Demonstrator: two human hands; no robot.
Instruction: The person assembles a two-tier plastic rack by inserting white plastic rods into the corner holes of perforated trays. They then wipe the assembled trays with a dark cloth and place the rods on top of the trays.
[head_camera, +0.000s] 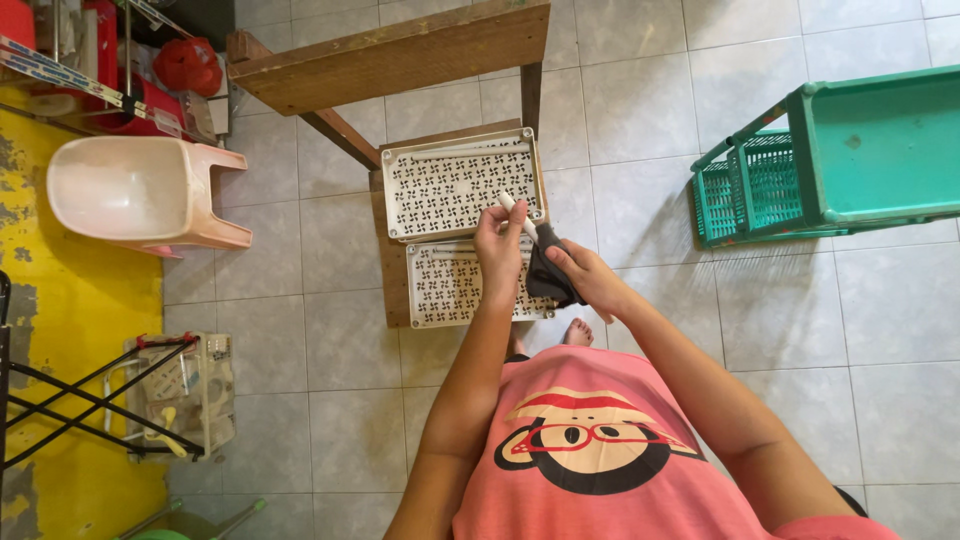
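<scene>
Down at your feet, one bare foot (577, 331) peeks out on the tiled floor (330, 400). Just above it your two hands are busy: your left hand (499, 247) is closed in a pinch around one white stick (518, 215), tip angled up-left, while your right hand (587, 277) is curled tight around one dark cloth (548, 270) that touches the stick's lower end. Under them, two white perforated trays (455, 185) lie end to end on a low wooden stand (388, 270), the near one reaching its front edge. Open tile runs right of you toward one green basket (760, 185) tucked under one green bin (880, 150). Left, one pale plastic stool (140, 192) lies tipped beside the yellow strip. Farthest off, one wooden bench (390, 55).
</scene>
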